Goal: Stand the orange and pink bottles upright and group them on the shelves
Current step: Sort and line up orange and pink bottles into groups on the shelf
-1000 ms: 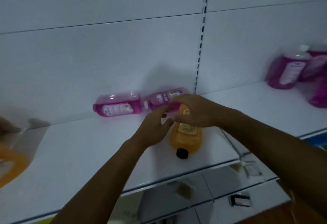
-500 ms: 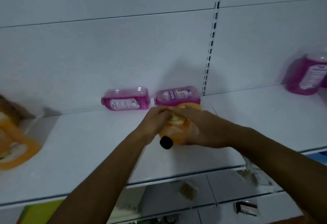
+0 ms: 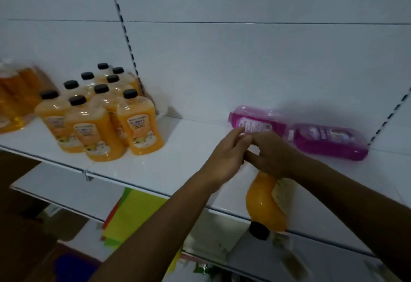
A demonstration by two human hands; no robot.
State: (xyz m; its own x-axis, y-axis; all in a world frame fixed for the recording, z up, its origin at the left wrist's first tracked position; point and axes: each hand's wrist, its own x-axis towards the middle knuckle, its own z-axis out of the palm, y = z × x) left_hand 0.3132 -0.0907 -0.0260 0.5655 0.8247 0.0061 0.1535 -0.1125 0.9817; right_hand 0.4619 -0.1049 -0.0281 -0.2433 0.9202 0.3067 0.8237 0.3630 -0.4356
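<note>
Head view: nearest, the orange bottle [image 3: 264, 203] hangs cap-down over the shelf's [image 3: 178, 166] front edge, long axis roughly vertical, gripped at its base by the right hand [image 3: 273, 157]. The left hand [image 3: 226, 159] touches that hand, fingers loosely extended, holding nothing. Beyond the bottle, two pink bottles [image 3: 300, 132] lie flat; far left of it stands the upright orange group [image 3: 100, 121].
</note>
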